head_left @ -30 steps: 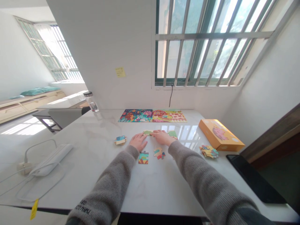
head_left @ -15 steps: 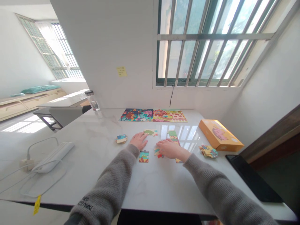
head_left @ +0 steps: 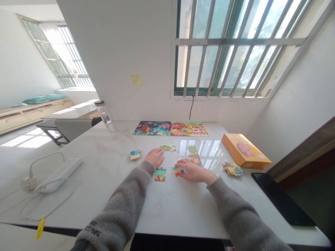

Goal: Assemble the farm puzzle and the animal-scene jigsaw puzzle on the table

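My right hand [head_left: 193, 170] grips a puzzle piece [head_left: 177, 170] with red, blue and cream patches, fingers over its top and thumb at its near edge. Flat on the table with fingers stretched out lies my left hand [head_left: 156, 157], its fingertips by joined green-and-cream puzzle pieces [head_left: 169, 148]; whether they touch is unclear. Just below the left hand is a single turquoise-and-brown piece [head_left: 160, 175]. Beyond the right hand runs a column of joined pieces with a green tree [head_left: 194, 153], its near end covered by that hand.
Loose pieces are piled at left [head_left: 135, 155] and right [head_left: 232, 169]. An orange box [head_left: 246, 151] and a black tablet-like slab [head_left: 284, 198] lie on the right. Two picture sheets [head_left: 170, 128] lie at the back. A power strip [head_left: 59, 175] and a bottle [head_left: 104, 113] are on the left.
My right hand has shifted slightly to the right and toward me, and its thumb now shows at the piece's near edge. The left hand stays almost still.
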A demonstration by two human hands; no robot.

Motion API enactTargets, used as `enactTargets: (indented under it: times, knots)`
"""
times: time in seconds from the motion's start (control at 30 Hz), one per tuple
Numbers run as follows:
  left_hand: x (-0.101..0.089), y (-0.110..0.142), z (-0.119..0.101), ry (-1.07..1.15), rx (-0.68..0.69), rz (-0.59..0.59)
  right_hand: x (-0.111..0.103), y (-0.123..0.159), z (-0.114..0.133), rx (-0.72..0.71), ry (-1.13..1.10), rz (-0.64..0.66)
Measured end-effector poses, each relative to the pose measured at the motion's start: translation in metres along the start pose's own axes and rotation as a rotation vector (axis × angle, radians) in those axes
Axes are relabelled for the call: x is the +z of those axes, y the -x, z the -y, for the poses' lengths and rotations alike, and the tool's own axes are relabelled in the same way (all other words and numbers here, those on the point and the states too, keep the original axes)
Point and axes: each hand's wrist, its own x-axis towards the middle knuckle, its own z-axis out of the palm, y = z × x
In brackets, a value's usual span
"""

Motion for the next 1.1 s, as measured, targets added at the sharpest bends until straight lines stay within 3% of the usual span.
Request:
enactTargets:
  times: [0.2,0.33,0.6,0.8,1.1]
  knots:
    - [0.000,-0.002,-0.015,0.050,0.187,0.082,-0.006,0.001,0.007,0.032,0.040,0.040]
    - [0.000,-0.002,-0.027,-0.059,0.140,0.181,-0.009,-0.001,0.012,0.042,0.066,0.034]
    - [-0.006,-0.004,-0.028,-0.146,0.056,0.193,-0.004,-0.013,0.006,-0.018,0.263,-0.037]
    - [-0.007,-0.003,-0.022,-0.144,-0.029,0.168,-0.014,-0.043,-0.012,-0.017,0.385,-0.060]
    - [-0.010,0.000,-0.015,-0.162,-0.044,0.171,-0.011,-0.094,-0.044,0.157,0.402,-0.084]
